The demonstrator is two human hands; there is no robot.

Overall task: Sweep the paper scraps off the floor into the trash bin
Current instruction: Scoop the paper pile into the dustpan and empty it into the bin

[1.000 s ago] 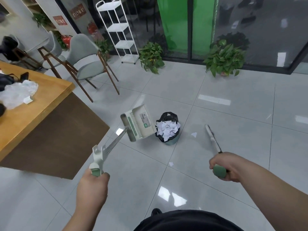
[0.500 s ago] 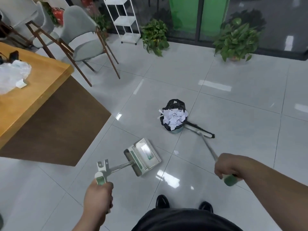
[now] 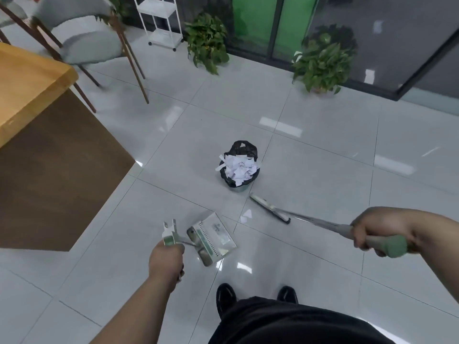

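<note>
Left hand [image 3: 166, 256]: fingers curled tight round the handle of the dustpan [image 3: 216, 234]. The pan is low over the tiled floor [image 3: 323, 157], at 7 o'clock of the trash bin [image 3: 239, 187]; contact with the floor cannot be told. Right hand [image 3: 372, 230]: fingers wrapped round the broom [image 3: 315, 222] near its green end. Broom head [image 3: 270, 209] is on the floor at 5 o'clock of the bin, near but apart. One paper scrap [image 3: 246, 216] lies at 6 o'clock of the bin, between pan and broom head. The bin is heaped with crumpled paper [image 3: 238, 167].

Left hand [image 3: 166, 259] gripping dustpan [image 3: 213, 238], right hand [image 3: 377, 229] gripping broom [image 3: 270, 209]; paper-filled bin [image 3: 239, 167]
</note>
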